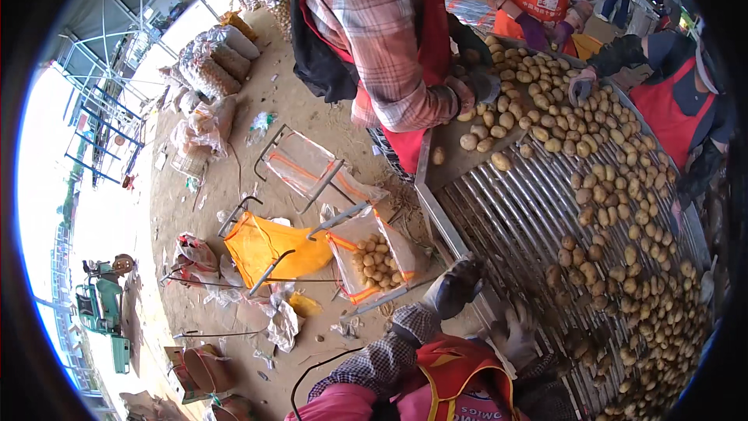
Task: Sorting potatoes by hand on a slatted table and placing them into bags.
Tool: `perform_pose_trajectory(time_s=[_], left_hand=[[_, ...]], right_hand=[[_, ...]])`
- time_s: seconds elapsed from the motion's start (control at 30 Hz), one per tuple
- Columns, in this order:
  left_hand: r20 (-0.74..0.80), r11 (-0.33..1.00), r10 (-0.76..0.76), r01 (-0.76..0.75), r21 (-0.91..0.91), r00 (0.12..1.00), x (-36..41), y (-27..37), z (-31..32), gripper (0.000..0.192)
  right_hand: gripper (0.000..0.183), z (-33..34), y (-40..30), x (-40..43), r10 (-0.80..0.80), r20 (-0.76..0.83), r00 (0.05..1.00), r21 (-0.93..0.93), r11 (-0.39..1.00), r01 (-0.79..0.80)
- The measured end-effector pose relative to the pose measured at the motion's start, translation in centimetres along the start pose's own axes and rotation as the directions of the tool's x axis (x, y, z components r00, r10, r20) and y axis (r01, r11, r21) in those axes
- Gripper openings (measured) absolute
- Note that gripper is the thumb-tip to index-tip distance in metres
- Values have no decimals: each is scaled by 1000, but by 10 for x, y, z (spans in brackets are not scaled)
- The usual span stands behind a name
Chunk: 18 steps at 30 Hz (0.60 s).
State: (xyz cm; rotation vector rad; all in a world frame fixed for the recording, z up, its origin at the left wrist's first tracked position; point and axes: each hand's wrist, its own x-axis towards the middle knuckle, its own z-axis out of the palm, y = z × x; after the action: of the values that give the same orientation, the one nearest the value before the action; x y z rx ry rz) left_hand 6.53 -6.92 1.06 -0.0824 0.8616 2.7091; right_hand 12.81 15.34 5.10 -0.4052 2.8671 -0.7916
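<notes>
My left hand point(459, 286), in a grey and dark work glove, is at the metal side rail point(450, 228) of a roller conveyor, on the side facing a mesh bag of potatoes; whether it holds anything is unclear. My right hand point(517, 333), in a pale, dirty glove, is slightly blurred above the near edge of the rollers, fingers apart, with no potato visible in it. Many potatoes point(590, 272) lie on the metal rollers point(514, 216) beyond it. The mesh bag with orange trim point(383, 228) hangs open on a metal frame, partly filled with potatoes point(377, 260).
A person in a plaid shirt point(374, 29) stands at the conveyor's far end; two co-workers point(540, 6) point(672, 93) reach over potatoes. A yellow bag point(269, 245) and a white mesh bag point(310, 166) hang on frames. Filled sacks point(213, 64) and plastic scraps lie on the ground.
</notes>
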Motion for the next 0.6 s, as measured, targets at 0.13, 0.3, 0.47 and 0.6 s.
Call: perform_pose_trajectory(time_s=[0.13,0.3,0.47,0.6], left_hand=[[-627,973,116,-215,-83,770,-23,113,-47,32],[-185,329,934,-532,780,307,-38,286,-98,38],[262,-427,863,347,835,431,18,413,-187,69],[-493,-291,547,706,645,676,47,375,-232,60]], right_hand=[[71,23,5,-1,25,36,999,-142,990,-20],[64,26,1,-4,139,78,987,-270,956,-113],[64,24,-4,-7,243,57,968,-331,920,-211],[65,29,-8,-9,172,1,985,-411,898,-156]])
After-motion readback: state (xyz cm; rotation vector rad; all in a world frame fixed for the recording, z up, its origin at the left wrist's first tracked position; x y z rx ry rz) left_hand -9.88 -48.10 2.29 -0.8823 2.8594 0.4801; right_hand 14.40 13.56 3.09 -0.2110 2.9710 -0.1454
